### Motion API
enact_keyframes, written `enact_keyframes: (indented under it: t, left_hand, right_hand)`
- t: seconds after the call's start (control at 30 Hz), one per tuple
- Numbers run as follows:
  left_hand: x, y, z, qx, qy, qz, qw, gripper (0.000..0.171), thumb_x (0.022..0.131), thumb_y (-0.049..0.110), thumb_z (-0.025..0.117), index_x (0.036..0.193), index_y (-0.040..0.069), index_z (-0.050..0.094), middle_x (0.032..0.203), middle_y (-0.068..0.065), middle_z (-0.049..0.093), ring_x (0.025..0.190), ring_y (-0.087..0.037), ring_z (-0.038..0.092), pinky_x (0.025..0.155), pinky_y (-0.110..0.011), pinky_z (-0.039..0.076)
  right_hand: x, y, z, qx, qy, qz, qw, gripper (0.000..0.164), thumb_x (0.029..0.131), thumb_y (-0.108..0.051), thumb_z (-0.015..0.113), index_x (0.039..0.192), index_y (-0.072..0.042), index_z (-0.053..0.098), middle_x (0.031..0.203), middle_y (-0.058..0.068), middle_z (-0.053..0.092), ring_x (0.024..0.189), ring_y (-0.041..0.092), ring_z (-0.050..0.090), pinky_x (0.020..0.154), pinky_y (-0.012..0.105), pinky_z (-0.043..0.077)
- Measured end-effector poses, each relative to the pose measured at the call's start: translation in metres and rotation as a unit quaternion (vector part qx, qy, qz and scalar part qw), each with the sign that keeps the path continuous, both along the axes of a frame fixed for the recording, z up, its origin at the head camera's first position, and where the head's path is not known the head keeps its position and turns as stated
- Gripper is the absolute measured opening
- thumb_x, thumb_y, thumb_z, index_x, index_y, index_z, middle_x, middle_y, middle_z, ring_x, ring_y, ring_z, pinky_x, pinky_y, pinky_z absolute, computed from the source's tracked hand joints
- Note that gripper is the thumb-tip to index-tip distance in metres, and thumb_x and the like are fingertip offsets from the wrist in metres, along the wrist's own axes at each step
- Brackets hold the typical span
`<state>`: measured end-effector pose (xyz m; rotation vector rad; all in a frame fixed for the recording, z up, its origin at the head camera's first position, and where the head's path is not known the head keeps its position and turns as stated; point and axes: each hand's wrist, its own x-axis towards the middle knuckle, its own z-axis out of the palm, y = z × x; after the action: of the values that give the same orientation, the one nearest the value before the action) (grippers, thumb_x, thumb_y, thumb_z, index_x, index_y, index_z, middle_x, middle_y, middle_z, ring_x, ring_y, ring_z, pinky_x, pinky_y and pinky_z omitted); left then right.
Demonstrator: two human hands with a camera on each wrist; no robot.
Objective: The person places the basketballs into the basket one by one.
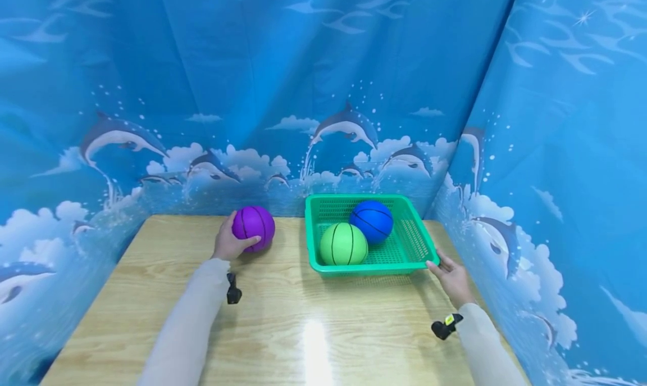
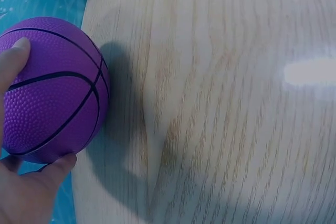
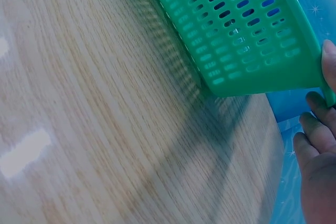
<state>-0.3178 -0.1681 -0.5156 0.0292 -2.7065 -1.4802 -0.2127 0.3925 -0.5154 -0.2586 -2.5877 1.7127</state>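
Thumb and fingers of the left hand are being pressed against opposite sides of a purple basketball, so the grip is being clamped on that ball. It is being held near the back edge of the wood-grain tabletop, to the left of a green perforated plastic basket; whether any weight is being borne by the wood cannot be told. A dark shadow is being cast on the grain beside the ball. The basket's front right corner is being pinched at the rim by the right hand, the thumb being laid above and the fingers being tucked below. Inside, a light-green basketball is being held at the front left, and a blue basketball is being held behind it and to the right. Pale sleeves are being worn on both arms, with a small black device being worn at each wrist. The tabletop is being bordered behind and on the right by a blue backdrop printed with dolphins and clouds.
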Motion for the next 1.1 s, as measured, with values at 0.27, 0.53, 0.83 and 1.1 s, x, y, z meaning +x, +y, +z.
enact_keyframes:
  t: [0.27, 0.53, 0.83, 1.1]
  left_hand:
    - [-0.006, 0.007, 0.019, 0.052, 0.047, 0.009, 0.9975, 0.104, 0.076, 0.034, 0.081, 0.154, 0.011, 0.016, 0.152, -0.023, 0.029, 0.131, -0.046, 0.039, 0.101, -0.059, 0.041]
    - [-0.006, 0.042, 0.061, 0.108, 0.074, -0.042, 0.9905, 0.103, 0.076, 0.038, 0.081, 0.155, 0.020, 0.017, 0.151, -0.019, 0.031, 0.128, -0.043, 0.044, 0.096, -0.054, 0.047]
    - [0.003, 0.116, 0.094, 0.146, 0.084, -0.103, 0.9803, 0.101, 0.071, 0.039, 0.084, 0.152, 0.031, 0.024, 0.151, -0.011, 0.035, 0.126, -0.038, 0.048, 0.088, -0.047, 0.053]
    - [0.022, 0.191, 0.107, 0.094, 0.088, -0.167, 0.9774, 0.099, 0.071, 0.038, 0.085, 0.150, 0.040, 0.025, 0.155, -0.001, 0.029, 0.130, -0.035, 0.045, 0.094, -0.047, 0.049]
  right_hand:
    - [0.000, 0.003, -0.004, 0.000, 0.001, -0.006, 1.000, 0.078, 0.094, -0.040, 0.058, 0.153, -0.008, 0.019, 0.157, 0.014, 0.018, 0.141, 0.035, 0.027, 0.108, 0.042, 0.032]
    - [-0.001, 0.006, -0.003, 0.008, -0.004, -0.008, 1.000, 0.076, 0.095, -0.038, 0.058, 0.153, -0.008, 0.019, 0.157, 0.015, 0.018, 0.140, 0.036, 0.028, 0.108, 0.044, 0.032]
    - [0.000, 0.004, 0.000, 0.005, -0.002, -0.001, 1.000, 0.078, 0.093, -0.043, 0.058, 0.153, -0.011, 0.017, 0.157, 0.015, 0.018, 0.140, 0.037, 0.027, 0.108, 0.045, 0.032]
    - [-0.001, 0.002, -0.001, 0.005, 0.002, 0.004, 1.000, 0.077, 0.094, -0.041, 0.057, 0.153, -0.009, 0.018, 0.157, 0.013, 0.020, 0.140, 0.034, 0.029, 0.103, 0.031, 0.038]
